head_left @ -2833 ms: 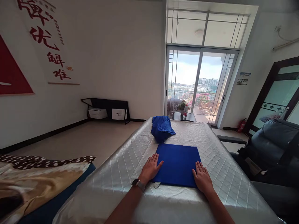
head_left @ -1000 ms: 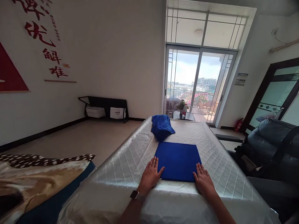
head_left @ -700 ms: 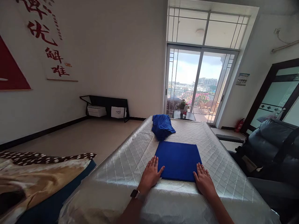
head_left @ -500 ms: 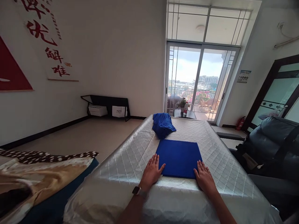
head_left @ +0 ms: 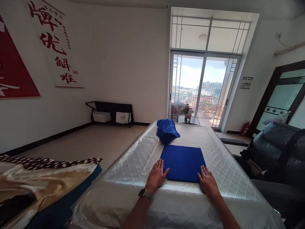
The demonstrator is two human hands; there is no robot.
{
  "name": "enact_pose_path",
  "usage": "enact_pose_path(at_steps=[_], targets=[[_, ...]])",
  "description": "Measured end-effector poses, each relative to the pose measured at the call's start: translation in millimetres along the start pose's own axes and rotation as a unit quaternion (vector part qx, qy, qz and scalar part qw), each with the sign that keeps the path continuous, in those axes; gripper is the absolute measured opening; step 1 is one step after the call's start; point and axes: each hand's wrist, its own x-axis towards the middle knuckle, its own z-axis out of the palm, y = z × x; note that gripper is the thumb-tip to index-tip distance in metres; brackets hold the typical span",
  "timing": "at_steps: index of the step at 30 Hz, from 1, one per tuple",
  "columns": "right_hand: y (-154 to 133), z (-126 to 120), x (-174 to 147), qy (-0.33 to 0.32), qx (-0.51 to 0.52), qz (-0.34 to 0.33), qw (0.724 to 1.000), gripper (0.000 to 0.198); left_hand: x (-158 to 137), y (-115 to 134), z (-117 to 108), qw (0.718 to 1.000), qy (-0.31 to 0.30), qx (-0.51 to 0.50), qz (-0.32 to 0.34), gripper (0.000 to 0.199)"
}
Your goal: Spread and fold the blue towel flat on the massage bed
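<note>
A flat blue rectangle (head_left: 183, 163), which looks like a folded cloth or a thin board, lies on the silver quilted table cover (head_left: 133, 168). My left hand (head_left: 157, 173) rests flat at its near left corner, fingers stretched out and the thumb over its edge. At the near right corner lies my right hand (head_left: 208, 179), also flat, with the thumb touching the blue edge. Neither hand grips anything. Just beyond the rectangle sits a crumpled blue cloth (head_left: 167, 131), close to its far left corner.
Patterned brown and cream fabric (head_left: 54, 181) is heaped at the left. On the right stands a dark padded chair (head_left: 274, 143) with a strap over it. A small table (head_left: 182, 120) with a plant and a bottle (head_left: 189, 114) stands before the glass doors. A black rack (head_left: 111, 109) is by the wall.
The view has tilted up slightly and turned a little left. Both hands stay flat at the sides of the blue rectangle, which has not visibly moved on the cover.
</note>
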Motion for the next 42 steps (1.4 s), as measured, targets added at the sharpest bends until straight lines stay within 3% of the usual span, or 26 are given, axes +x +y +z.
enact_pose_path(at_steps=[19, 42], targets=[[-3, -14, -10, -0.011, 0.018, 0.006, 1.0, 0.069, -6, 9, -12, 1.0, -0.015, 0.009, -0.007, 0.083], [4, -1, 0, 0.003, 0.018, -0.001, 1.0, 0.069, -1, 4, -1, 1.0, -0.017, 0.016, -0.003, 0.084]])
